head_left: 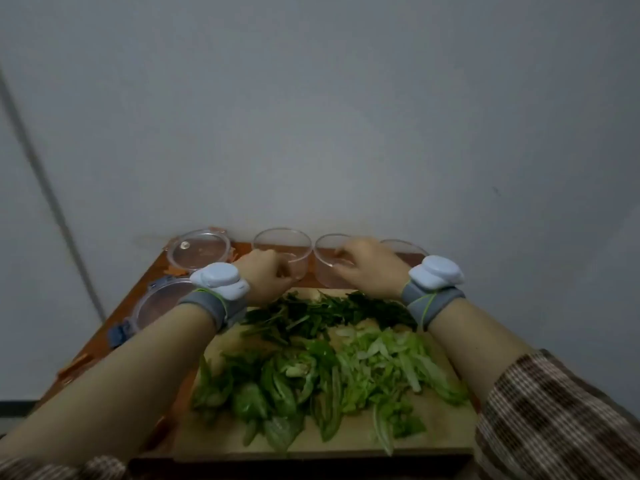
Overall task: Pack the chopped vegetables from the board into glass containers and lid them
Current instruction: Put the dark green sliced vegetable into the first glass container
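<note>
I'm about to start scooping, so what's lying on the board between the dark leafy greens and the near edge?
Head view: chopped green peppers on the left, pale lettuce on the right.

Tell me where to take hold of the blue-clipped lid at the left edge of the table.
Take the blue-clipped lid by its rim, between the clips, coming from above. It lies flat on the table, so only the edge offers a grip. The left forearm overlaps its near-right side, leaving the far-left rim free.
</note>
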